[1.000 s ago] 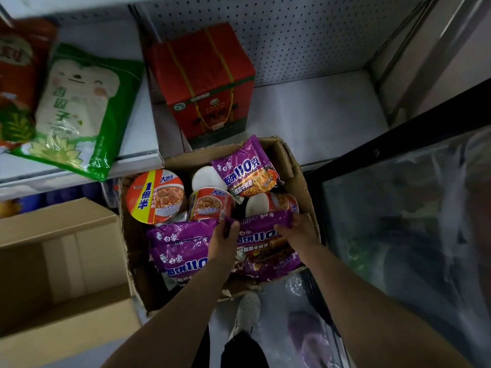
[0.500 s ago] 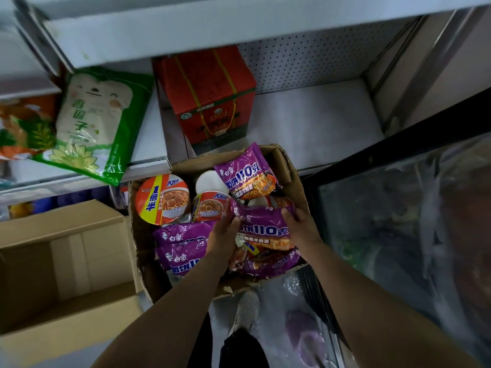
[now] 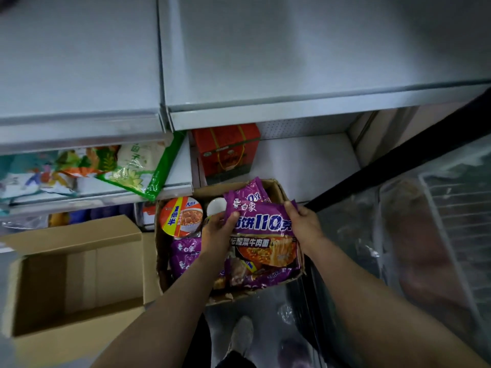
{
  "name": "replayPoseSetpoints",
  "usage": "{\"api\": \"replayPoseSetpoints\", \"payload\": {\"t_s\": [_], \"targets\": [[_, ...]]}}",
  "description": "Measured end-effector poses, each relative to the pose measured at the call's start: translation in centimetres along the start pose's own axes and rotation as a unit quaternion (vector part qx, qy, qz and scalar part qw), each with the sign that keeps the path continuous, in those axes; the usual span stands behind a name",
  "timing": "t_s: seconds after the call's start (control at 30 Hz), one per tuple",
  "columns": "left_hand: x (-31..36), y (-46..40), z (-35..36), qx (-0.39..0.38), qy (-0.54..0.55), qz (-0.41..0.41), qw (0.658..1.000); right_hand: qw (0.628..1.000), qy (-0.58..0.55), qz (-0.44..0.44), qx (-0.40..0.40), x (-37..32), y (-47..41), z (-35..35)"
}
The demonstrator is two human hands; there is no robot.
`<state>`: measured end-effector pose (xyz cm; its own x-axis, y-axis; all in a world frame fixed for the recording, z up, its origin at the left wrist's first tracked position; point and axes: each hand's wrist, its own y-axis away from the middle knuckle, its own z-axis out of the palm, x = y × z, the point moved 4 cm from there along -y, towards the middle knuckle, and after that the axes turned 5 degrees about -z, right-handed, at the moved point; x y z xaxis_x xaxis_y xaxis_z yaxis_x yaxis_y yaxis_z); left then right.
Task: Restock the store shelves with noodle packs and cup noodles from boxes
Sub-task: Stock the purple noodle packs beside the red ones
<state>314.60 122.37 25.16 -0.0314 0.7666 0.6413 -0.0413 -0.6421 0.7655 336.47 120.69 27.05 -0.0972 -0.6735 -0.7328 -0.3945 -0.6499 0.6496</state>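
A purple noodle pack is lifted above the open cardboard box that stands on the floor. My left hand grips its left edge with the thumb on top. My right hand grips its upper right corner. More purple packs lie in the box beneath. An orange cup noodle stands at the box's back left, and a white-lidded cup shows behind my left hand. Another purple pack leans at the back.
An open brown carton sits to the left. A red gift box stands on the low shelf. Green and orange snack bags lie on the left shelf. A wide grey shelf spans above. A glass-topped freezer stands at right.
Both hands have raised the purple noodle pack out of the box toward me. The view has tilted up, so the upper shelf now fills the top.
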Motion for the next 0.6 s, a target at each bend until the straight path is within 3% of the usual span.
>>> {"api": "replayPoseSetpoints", "payload": {"t_s": [0.3,0.6], "targets": [[5.6,9.3,-2.4,0.088,0.005,0.120,0.989,0.996,-0.009,-0.080,0.024,-5.7,7.6,1.1],[9.6,16.7,-7.0,0.169,0.143,0.163,0.962,0.980,-0.057,-0.173,-0.081,-10.3,16.1,4.0]]}}
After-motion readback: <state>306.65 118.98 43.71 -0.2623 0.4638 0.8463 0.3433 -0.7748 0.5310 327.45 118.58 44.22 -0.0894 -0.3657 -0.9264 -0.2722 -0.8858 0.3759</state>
